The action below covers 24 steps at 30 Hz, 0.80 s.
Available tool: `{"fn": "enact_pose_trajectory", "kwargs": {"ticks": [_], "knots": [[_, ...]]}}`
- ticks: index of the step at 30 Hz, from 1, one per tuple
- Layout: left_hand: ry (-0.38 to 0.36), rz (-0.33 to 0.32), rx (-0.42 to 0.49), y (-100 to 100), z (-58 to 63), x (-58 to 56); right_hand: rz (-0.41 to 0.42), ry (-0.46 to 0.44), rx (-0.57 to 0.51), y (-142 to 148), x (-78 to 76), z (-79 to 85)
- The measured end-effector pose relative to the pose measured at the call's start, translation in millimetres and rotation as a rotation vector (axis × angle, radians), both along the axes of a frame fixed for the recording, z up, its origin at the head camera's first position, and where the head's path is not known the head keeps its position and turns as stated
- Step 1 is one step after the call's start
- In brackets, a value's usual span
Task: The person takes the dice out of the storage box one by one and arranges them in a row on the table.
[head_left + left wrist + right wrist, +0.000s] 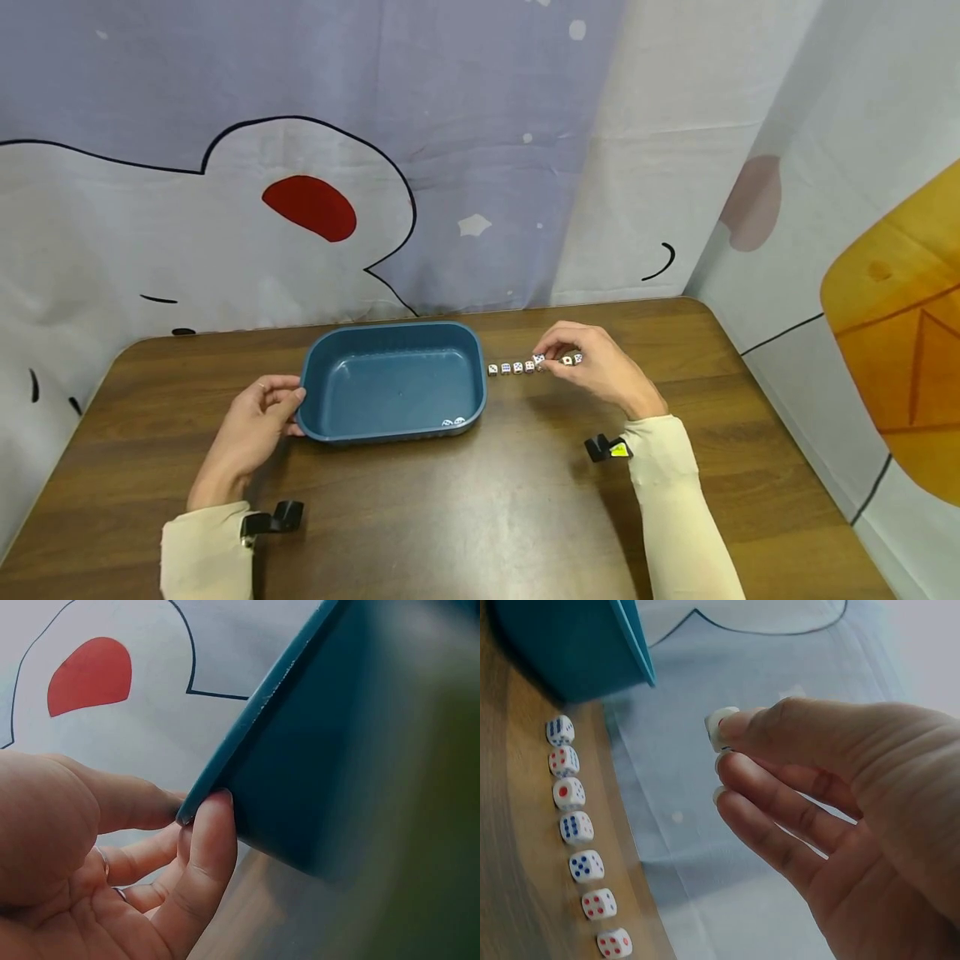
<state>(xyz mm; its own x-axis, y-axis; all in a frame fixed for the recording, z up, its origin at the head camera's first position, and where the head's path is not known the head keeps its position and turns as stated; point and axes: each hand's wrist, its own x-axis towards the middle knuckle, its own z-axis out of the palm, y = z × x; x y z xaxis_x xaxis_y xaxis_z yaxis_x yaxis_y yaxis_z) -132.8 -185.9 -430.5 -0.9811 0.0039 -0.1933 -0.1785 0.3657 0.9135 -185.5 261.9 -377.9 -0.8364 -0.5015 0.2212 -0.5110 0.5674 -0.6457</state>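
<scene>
A blue plastic basin (397,392) stands on the table, with my left hand (253,421) at its left end. Thumb and fingers of that hand pinch the rim (247,712), as the left wrist view shows. My right hand (596,362) holds a white die (718,726) between thumb and fingertips, raised over a row of dice. The row of several white dice (576,827) with red and blue dots runs rightward from the basin; in the head view my right fingers hide part of it. Small white dice (453,422) lie in the basin's near right corner.
The brown wooden table (465,517) ends at the back against a printed cloth (480,150). Another cloth (825,250) hangs along the right side. A black wrist mount sits at each sleeve.
</scene>
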Motion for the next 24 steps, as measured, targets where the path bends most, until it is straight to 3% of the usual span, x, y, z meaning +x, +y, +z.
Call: {"fn": "enact_pose_trajectory", "kwargs": {"ticks": [18, 24], "knots": [[-0.011, -0.002, -0.002, 1.2, 2.1, 0.0, -0.118, -0.049, -0.007, 24.3, -5.3, -0.8], [0.001, 0.001, -0.005, -1.0, 1.3, 1.1, -0.138, -0.068, -0.018, 19.5, 6.1, 18.7]]}}
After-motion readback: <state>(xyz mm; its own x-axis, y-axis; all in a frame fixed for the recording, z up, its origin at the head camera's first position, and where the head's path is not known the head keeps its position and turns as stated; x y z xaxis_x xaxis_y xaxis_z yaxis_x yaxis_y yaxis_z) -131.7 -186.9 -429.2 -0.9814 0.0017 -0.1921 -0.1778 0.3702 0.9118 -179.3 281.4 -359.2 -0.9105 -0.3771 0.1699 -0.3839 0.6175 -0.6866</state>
